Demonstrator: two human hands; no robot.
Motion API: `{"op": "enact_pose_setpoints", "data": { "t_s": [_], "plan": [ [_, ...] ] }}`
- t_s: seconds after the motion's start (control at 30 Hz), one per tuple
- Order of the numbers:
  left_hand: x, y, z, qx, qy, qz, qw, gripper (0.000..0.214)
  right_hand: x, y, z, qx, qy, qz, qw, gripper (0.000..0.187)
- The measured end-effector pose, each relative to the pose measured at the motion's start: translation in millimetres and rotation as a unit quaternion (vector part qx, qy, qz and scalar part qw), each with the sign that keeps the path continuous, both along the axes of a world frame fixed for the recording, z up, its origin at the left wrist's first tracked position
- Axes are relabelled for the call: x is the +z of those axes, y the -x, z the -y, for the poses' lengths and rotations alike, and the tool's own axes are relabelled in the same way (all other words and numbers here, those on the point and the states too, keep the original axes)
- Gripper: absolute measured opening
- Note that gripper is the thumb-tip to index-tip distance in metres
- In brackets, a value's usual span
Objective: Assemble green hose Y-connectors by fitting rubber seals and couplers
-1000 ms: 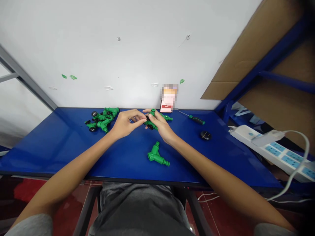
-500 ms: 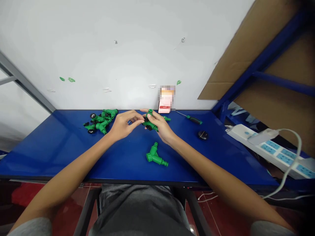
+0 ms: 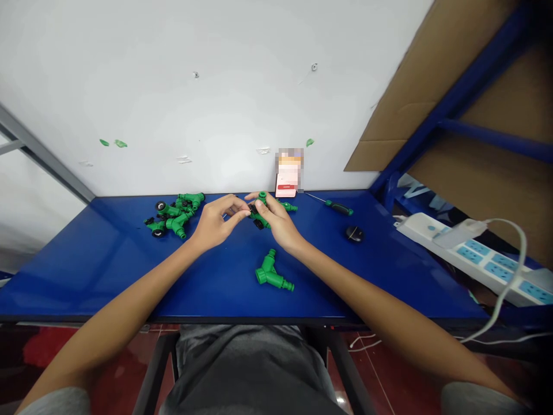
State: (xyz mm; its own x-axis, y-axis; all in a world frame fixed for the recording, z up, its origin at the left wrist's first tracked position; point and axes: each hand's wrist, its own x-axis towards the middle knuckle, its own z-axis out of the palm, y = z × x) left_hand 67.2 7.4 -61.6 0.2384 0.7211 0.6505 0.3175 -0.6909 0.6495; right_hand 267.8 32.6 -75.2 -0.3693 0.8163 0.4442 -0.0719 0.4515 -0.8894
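My right hand [image 3: 280, 222] is wrapped round a green hose splitter [image 3: 262, 196] with black parts, held just above the blue table. Thumb and fingers of my left hand [image 3: 219, 220] are pinched together at the splitter's left side, on a small black part [image 3: 252, 210]; its exact kind is hard to make out. In front of my hands lies another green Y-shaped hose splitter [image 3: 273, 273] without visible black parts. One more green fitting [image 3: 288, 206] shows partly behind my right hand.
Several green and black splitters [image 3: 179, 223] are heaped at the left. A lit phone [image 3: 287, 183] leans on the wall. Right of it lie a screwdriver [image 3: 339, 207] and a round black object [image 3: 354, 233]. A white power strip [image 3: 464, 245] with a cable stands at the right edge.
The whole view has shifted slightly. My right hand has turned a little round the splitter, covering more of it. My left hand keeps its pinch at the black part.
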Motion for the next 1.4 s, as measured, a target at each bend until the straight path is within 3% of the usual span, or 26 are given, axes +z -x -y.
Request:
{"op": "enact_pose_setpoints", "data": {
  "t_s": [0.2,0.53,0.73,0.87,0.97,1.1,1.23,1.4],
  "plan": [
    [-6.2,-7.4,0.7,-0.019,0.103,0.095,0.990,0.035,2.1,-1.2,5.2,-0.048,-0.028,0.033,0.998,0.051],
    [-2.1,-10.9,2.7,-0.073,0.154,0.143,0.975,0.041,4.7,-1.7,14.1,-0.063,-0.089,0.043,0.993,0.047],
    [-5.1,-15.9,4.2,-0.072,0.184,0.185,0.963,0.042,3.6,-2.2,14.8,-0.064,-0.092,0.040,0.993,0.046],
    [-0.9,-12.8,5.2,-0.044,0.139,0.143,0.979,0.040,2.9,-1.7,15.3,-0.068,-0.096,0.035,0.992,0.044],
    [4.6,-11.5,10.2,0.002,0.052,0.079,0.996,0.034,5.2,-0.6,17.0,-0.066,-0.092,0.028,0.993,0.043],
    [7.7,-12.7,17.1,0.058,-0.037,0.018,0.997,0.027,7.7,1.5,18.3,-0.056,-0.068,0.006,0.996,0.044],
    [5.1,-14.0,18.6,0.096,-0.066,0.009,0.993,0.023,6.2,2.5,16.7,-0.049,-0.062,-0.008,0.997,0.040],
    [5.5,-13.5,17.6,0.078,-0.068,0.005,0.995,0.022,4.6,2.8,15.9,-0.057,-0.052,-0.004,0.997,0.043]
  ]
}}
